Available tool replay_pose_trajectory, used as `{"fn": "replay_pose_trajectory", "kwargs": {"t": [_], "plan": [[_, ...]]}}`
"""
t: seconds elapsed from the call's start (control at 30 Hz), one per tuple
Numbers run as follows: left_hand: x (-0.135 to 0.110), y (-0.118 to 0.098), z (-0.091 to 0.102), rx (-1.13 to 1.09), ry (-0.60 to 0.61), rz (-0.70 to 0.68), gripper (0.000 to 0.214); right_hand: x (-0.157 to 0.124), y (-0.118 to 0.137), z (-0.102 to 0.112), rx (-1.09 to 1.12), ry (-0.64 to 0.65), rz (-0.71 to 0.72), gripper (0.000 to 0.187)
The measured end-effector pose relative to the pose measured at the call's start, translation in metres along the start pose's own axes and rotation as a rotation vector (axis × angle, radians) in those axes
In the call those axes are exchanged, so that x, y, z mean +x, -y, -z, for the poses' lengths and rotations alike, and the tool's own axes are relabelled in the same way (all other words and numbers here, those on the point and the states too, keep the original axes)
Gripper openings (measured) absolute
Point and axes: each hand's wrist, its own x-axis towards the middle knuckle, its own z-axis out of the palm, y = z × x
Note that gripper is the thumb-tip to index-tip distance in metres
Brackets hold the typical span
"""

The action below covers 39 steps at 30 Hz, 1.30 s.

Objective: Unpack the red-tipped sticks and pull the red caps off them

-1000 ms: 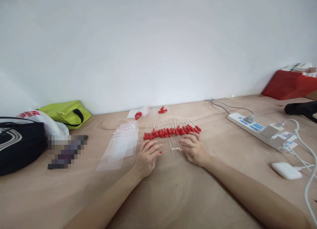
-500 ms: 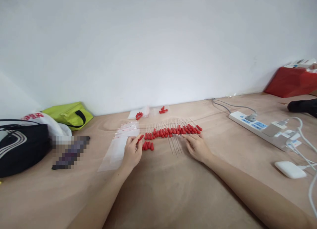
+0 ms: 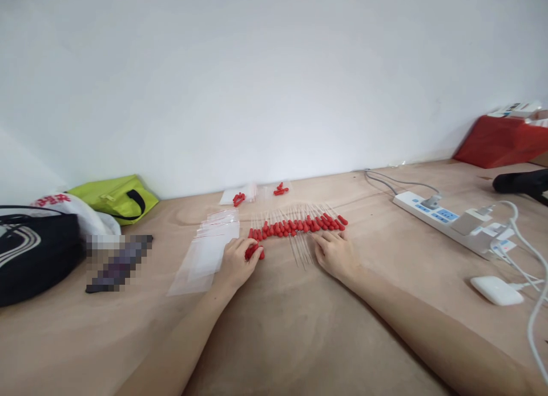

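A row of glass droppers with red rubber bulbs [image 3: 291, 227] lies across the table, thin tubes pointing toward the wall. Several glass tubes [image 3: 302, 252] stick out from the row toward me. My left hand [image 3: 236, 263] is closed over a small group of red rubber bulbs [image 3: 262, 252] just in front of the row's left end. Its thumb and forefinger pinch at a bulb, partly hidden by the fingers. My right hand [image 3: 338, 256] rests at the row's right part, fingers curled in beside the tubes; what they hold, if anything, is hidden.
Overlapping clear zip bags [image 3: 201, 256] lie left of my left hand. More red bulbs [image 3: 281, 189] rest on bags near the wall. A power strip [image 3: 445, 222] with cables and a white charger [image 3: 496, 290] sit right. A black bag [image 3: 38, 259] and green bag [image 3: 113, 199] stand left.
My left hand has moved right and down with a red rubber bulb, onto the small group of bulbs. The glass tube that showed at my right fingertips is no longer distinct there.
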Motion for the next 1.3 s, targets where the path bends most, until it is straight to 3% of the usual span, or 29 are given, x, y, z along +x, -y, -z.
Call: {"fn": "replay_pose_trajectory", "kwargs": {"t": [0.23, 0.4, 0.53, 0.7, 0.9, 1.03, 1.17, 1.23, 1.3], "plan": [[0.0, -0.005, 0.002, -0.041, -0.026, 0.026, 0.016, 0.001, 0.008, 0.001, 0.032, 0.184, 0.013, 0.031], [0.002, -0.003, 0.004, -0.039, 0.006, 0.153, 0.017, 0.002, 0.008, 0.004, 0.073, 0.223, 0.033, 0.035], [0.018, -0.001, 0.004, 0.049, 0.122, 0.291, 0.02, 0.002, 0.005, 0.003, 0.152, 0.202, 0.007, 0.038], [0.061, -0.002, -0.007, 0.153, 0.314, 0.485, 0.031, 0.001, -0.002, 0.0, 0.235, 0.116, -0.054, 0.038], [0.084, -0.002, -0.029, 0.206, 0.413, 0.562, 0.032, 0.0, -0.009, 0.0, 0.222, 0.034, -0.096, 0.039], [0.085, -0.001, -0.03, 0.212, 0.416, 0.567, 0.028, 0.0, -0.009, -0.001, 0.213, -0.002, -0.07, 0.036], [0.078, -0.005, -0.012, 0.222, 0.36, 0.508, 0.027, 0.0, -0.01, -0.004, 0.293, -0.059, -0.079, 0.029], [0.066, -0.011, -0.001, 0.184, 0.313, 0.402, 0.024, 0.0, -0.011, -0.005, 0.356, -0.144, -0.076, 0.028], [0.047, -0.02, 0.005, 0.013, 0.272, 0.152, 0.02, 0.0, -0.013, -0.003, 0.4, -0.248, -0.048, 0.037]]}}
